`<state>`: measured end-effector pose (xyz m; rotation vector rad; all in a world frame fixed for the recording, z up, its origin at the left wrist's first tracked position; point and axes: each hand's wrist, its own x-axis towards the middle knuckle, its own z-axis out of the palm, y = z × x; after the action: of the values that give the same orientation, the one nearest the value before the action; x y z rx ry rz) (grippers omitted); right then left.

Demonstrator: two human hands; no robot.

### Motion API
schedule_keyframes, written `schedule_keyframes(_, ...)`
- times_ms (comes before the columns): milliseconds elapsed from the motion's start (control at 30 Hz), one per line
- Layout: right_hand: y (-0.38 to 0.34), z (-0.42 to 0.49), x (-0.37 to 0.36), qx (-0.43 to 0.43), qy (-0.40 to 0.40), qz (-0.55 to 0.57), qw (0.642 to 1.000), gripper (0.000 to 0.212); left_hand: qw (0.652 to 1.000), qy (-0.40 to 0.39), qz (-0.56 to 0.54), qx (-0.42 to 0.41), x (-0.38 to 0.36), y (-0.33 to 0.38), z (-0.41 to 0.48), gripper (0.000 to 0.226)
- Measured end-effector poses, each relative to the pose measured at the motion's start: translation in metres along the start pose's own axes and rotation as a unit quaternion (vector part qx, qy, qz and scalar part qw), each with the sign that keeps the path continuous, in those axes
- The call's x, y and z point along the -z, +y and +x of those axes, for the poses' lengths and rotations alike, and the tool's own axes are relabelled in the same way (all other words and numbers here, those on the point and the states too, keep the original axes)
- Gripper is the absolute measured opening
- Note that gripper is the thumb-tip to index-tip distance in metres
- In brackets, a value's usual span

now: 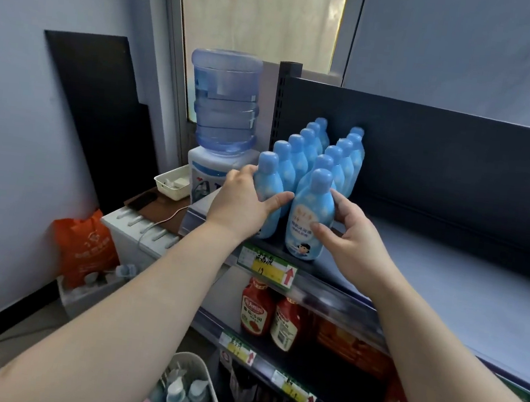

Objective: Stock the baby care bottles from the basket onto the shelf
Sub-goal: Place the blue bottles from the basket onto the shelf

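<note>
Two bottle rows (308, 153) on grey shelf (445, 287), left hand (240, 201) and right hand (352, 237) each grip a front bottle (310, 212), water dispenser (223, 103) beside

at 3 o'clock of the bottle rows (296, 158) the top shelf (461, 289) lies bare and open from the front. at 12 o'clock the back panel (459, 163) walls it off. at 9 o'clock stands the water dispenser (223, 106). at 6 o'clock the left hand (240, 204) and right hand (355, 237) grip the front bottles (305, 212).
</note>
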<state>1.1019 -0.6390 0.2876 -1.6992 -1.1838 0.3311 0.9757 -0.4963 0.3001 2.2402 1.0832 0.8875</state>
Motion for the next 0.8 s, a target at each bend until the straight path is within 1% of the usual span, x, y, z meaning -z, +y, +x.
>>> schedule_keyframes(100, 0.001, -0.004, -0.004, -0.013, 0.01, -0.024, 1.0, 0.064, 0.997, -0.032, -0.063, -0.01, 0.001, -0.012, -0.007, 0.075)
schedule_keyframes(200, 0.002, -0.006, -0.007, -0.044, 0.024, -0.044, 0.998, 0.054, 0.994, -0.048, -0.096, 0.003, 0.0, -0.019, -0.012, 0.077)
schedule_keyframes(367, -0.001, -0.003, -0.01, -0.054, 0.026, -0.066, 0.996, 0.046, 0.995, -0.025, -0.096, 0.007, -0.001, -0.02, -0.013, 0.074)
schedule_keyframes(500, -0.003, -0.003, -0.012, -0.05, 0.031, -0.073, 0.996, 0.044, 0.995, -0.023, -0.093, -0.002, -0.003, -0.021, -0.011, 0.073)
schedule_keyframes(700, -0.007, -0.004, -0.017, -0.06, 0.051, -0.072, 0.994, 0.05, 0.995, -0.021, -0.094, -0.004, -0.004, -0.023, -0.009, 0.074)
schedule_keyframes(800, -0.011, -0.006, -0.017, -0.069, 0.059, -0.077, 0.993, 0.06, 0.995, -0.029, -0.093, -0.012, -0.003, -0.023, -0.009, 0.077)
